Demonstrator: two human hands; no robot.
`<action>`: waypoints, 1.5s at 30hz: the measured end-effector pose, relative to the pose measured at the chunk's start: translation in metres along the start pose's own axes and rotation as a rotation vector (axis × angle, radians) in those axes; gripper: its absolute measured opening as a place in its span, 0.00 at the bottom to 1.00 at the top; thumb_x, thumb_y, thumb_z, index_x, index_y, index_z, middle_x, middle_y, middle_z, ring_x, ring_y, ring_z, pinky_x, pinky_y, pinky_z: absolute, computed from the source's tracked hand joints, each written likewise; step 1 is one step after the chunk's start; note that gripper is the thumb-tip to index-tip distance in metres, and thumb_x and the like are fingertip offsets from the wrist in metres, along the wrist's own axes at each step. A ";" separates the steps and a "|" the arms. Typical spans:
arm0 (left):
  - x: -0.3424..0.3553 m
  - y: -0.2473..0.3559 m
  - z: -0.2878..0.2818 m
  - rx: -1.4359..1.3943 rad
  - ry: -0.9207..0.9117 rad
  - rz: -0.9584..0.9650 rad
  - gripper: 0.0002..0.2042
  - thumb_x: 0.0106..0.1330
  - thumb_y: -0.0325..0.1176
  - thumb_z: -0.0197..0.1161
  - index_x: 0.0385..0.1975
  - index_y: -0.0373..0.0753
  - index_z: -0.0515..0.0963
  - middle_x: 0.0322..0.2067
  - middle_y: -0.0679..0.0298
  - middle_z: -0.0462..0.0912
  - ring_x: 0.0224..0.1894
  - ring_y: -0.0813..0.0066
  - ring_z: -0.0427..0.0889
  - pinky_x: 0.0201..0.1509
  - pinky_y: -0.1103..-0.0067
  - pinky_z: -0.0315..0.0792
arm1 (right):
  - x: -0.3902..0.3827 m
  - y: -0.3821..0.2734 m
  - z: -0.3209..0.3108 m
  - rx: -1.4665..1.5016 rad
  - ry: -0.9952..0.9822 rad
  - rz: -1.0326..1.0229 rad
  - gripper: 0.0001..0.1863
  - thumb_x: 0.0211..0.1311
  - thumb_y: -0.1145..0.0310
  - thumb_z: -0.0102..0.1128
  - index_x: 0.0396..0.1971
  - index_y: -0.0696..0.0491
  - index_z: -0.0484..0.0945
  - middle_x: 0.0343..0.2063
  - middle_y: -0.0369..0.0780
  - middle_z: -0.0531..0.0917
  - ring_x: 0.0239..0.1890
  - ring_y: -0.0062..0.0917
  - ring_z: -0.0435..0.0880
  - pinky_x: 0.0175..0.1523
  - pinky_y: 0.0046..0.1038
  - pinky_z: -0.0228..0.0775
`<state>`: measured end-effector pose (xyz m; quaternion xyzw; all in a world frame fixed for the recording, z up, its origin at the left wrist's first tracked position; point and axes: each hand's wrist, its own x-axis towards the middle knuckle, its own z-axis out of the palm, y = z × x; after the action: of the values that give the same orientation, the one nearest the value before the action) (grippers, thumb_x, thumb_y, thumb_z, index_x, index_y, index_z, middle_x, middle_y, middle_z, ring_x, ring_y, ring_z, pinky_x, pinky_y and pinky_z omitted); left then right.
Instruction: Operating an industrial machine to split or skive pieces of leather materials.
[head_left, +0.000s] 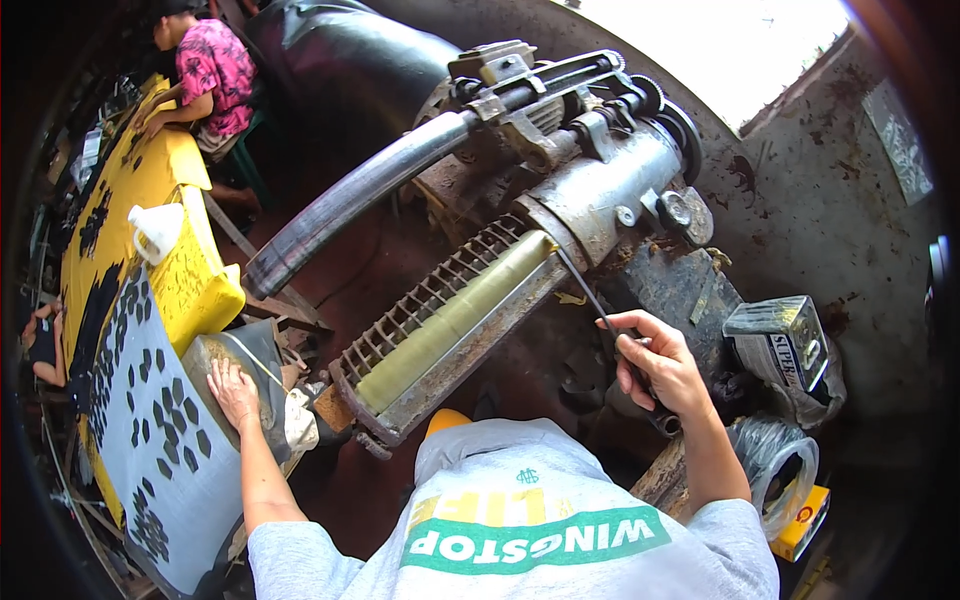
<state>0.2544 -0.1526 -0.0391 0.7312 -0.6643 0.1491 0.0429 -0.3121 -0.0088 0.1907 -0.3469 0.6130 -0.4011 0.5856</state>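
My right hand [655, 365] is closed around a long, thin dark metal rod [590, 285], whose far tip touches the upper end of an olive-yellow cylinder [455, 320]. That cylinder lies in a rusty metal trough, with a wire-rib guard [420, 292] along its left side. The trough joins the round metal housing [595, 190] of a worn machine. My left hand [235, 393] lies flat, fingers stretched, on a grey covered block [225, 362] at the left, holding nothing.
At left, a table has yellow sheets [170, 165], a white jug [155, 232] and a grey sheet [150, 420] with dark cut pieces. A person [210, 75] works there. A curved metal arm [360, 190] reaches left. Right are a square can [785, 345], clear tubing [770, 460] and a yellow box [800, 522].
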 end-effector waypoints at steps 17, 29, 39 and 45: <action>0.003 -0.016 0.020 0.056 -0.023 0.026 0.10 0.54 0.28 0.53 0.35 0.35 0.77 0.51 0.62 0.73 0.61 0.66 0.61 0.66 0.67 0.51 | 0.041 0.065 -0.200 0.136 1.016 -0.451 0.13 0.64 0.63 0.48 0.39 0.58 0.70 0.16 0.41 0.77 0.06 0.17 0.68 0.10 0.17 0.57; -0.002 0.008 -0.011 0.076 -0.053 0.018 0.11 0.51 0.28 0.54 0.34 0.34 0.76 0.48 0.58 0.75 0.59 0.64 0.64 0.65 0.65 0.51 | 0.181 0.159 -0.274 -0.267 1.354 0.046 0.11 0.57 0.65 0.51 0.36 0.55 0.73 0.34 0.53 0.79 0.41 0.47 0.77 0.45 0.42 0.68; 0.000 0.006 -0.003 0.083 -0.073 -0.012 0.08 0.52 0.27 0.57 0.33 0.36 0.76 0.49 0.59 0.75 0.60 0.65 0.62 0.65 0.65 0.51 | 0.177 0.163 -0.272 -0.454 1.362 0.068 0.10 0.55 0.66 0.55 0.32 0.56 0.75 0.34 0.51 0.79 0.41 0.45 0.78 0.45 0.40 0.69; -0.004 0.000 -0.006 0.090 -0.047 -0.003 0.09 0.52 0.27 0.57 0.34 0.36 0.76 0.47 0.59 0.75 0.60 0.65 0.63 0.65 0.65 0.51 | 0.152 0.172 -0.279 -0.802 1.595 -0.060 0.16 0.45 0.66 0.65 0.35 0.54 0.75 0.35 0.47 0.79 0.41 0.40 0.77 0.46 0.35 0.68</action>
<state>0.2534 -0.1468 -0.0347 0.7366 -0.6568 0.1614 -0.0054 -0.5938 -0.0457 -0.0332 -0.1593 0.9229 -0.2937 -0.1912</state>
